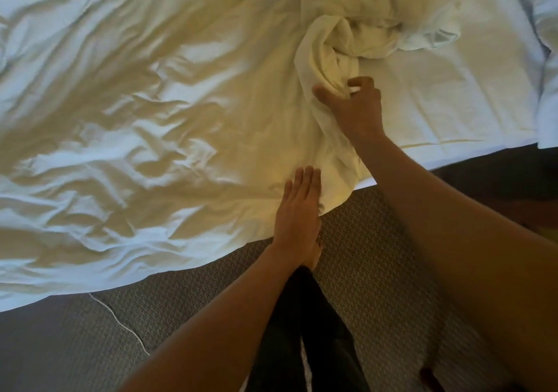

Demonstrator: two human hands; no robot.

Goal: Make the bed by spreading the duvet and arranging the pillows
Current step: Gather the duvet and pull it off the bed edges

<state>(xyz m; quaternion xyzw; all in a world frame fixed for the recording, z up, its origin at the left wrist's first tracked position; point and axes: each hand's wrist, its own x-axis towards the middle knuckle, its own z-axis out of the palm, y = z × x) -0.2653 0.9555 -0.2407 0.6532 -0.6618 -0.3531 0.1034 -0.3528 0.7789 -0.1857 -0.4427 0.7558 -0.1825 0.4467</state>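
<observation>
Duvet [136, 119], white and rumpled, covers the bed from 9 to 12 o'clock, its near edge hanging over the carpet [362, 270] at 6 o'clock. At 1 o'clock it bunches into a twisted fold, which the right hand [353, 104] pinches between thumb and curled fingers. The left hand [299, 207] lies flat on the duvet's edge just below centre, fingers straight and together. Bare sheet [437, 104] shows at 2 o'clock.

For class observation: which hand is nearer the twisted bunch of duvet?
Right. The right hand grips the twisted bunch at its lower end; the left hand lies flat at the duvet's edge.
</observation>
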